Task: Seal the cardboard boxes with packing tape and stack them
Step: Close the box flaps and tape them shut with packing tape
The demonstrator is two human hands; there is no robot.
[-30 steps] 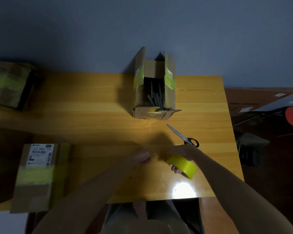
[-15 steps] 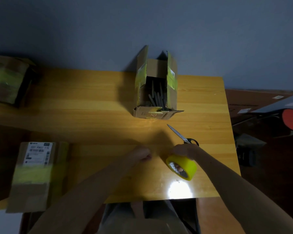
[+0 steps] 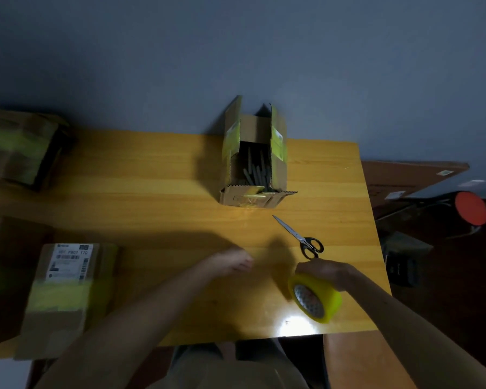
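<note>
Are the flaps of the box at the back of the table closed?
No, the cardboard box has its side flaps raised, grey sticks visible inside.

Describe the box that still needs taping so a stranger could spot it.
Find the wooden table and follow it to the far edge by the grey wall. The open box stands there, beyond the scissors. Unlike the taped box at left, its flaps stand up.

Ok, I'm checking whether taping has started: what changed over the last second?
The right hand, gripping the yellow tape roll, drew it slightly right and toward the person and turned its core toward the camera. The left hand stayed put, curled; no tape end shows. The open box and scissors did not move.
</note>
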